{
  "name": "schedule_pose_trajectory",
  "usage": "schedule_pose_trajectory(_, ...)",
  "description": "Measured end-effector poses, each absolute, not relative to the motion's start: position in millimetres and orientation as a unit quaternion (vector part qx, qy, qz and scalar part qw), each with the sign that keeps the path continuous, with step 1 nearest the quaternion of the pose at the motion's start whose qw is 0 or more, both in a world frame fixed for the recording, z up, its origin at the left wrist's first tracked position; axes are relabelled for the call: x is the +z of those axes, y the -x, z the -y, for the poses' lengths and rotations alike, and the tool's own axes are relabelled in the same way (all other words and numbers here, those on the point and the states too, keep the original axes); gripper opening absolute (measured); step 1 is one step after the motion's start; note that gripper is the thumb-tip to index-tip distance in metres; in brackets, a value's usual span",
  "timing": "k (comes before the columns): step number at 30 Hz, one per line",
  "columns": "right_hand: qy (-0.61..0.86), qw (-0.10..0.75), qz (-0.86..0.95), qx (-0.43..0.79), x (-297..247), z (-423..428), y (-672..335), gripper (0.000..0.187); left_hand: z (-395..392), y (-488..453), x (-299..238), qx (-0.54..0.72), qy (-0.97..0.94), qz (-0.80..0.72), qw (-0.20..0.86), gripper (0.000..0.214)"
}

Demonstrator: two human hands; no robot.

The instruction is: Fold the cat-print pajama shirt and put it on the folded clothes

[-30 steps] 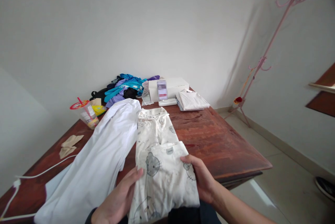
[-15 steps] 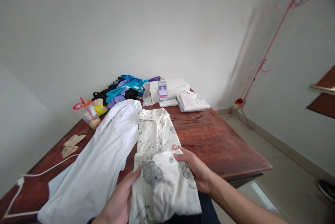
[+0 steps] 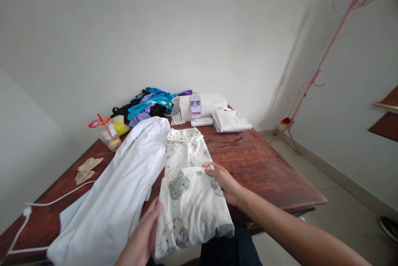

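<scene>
A white garment with a grey cat print [image 3: 191, 199] lies lengthwise on the table, its near part folded back over the far part and its lower end hanging at the table's front edge. My right hand [image 3: 225, 181] pinches the folded layer at its upper right corner, thumb on top. Along the left side, my left hand [image 3: 147, 224] grips the edge of the same garment, fingers partly hidden beneath it. Just left of it stretches a long white garment [image 3: 124, 183], laid out flat with some wrinkles.
Clothes lie heaped [image 3: 149, 104] at the back of the wooden table [image 3: 264, 170], beside a white box [image 3: 208, 104] and folded clothes [image 3: 231, 120]. A plastic cup [image 3: 107, 133], beige cloth [image 3: 87, 169] and white cable [image 3: 59, 199] are on the left. A pink coat rack [image 3: 329, 46] stands right.
Both hands have moved the folded part of the printed garment forward, away from me, so it covers more of the far part and lies flatter. The view has shifted slightly.
</scene>
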State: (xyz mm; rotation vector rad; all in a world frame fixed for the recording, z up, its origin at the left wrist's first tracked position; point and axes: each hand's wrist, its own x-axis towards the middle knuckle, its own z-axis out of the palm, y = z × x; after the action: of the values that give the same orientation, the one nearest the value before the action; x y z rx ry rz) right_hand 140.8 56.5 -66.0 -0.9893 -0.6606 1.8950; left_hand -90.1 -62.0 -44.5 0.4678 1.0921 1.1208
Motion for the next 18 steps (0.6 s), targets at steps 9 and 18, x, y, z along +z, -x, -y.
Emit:
schedule_pose_trajectory(9,0.403,0.458,0.304,0.732,-56,-69,-138,0.04,77,82,-64,0.524,-0.412,-0.537,0.517,0.087)
schedule_pose_trajectory(18,0.36,0.451,0.355,0.735,-45,-19,-173,0.063,68,98,-68,0.444,-0.483,-0.585,0.477,0.047)
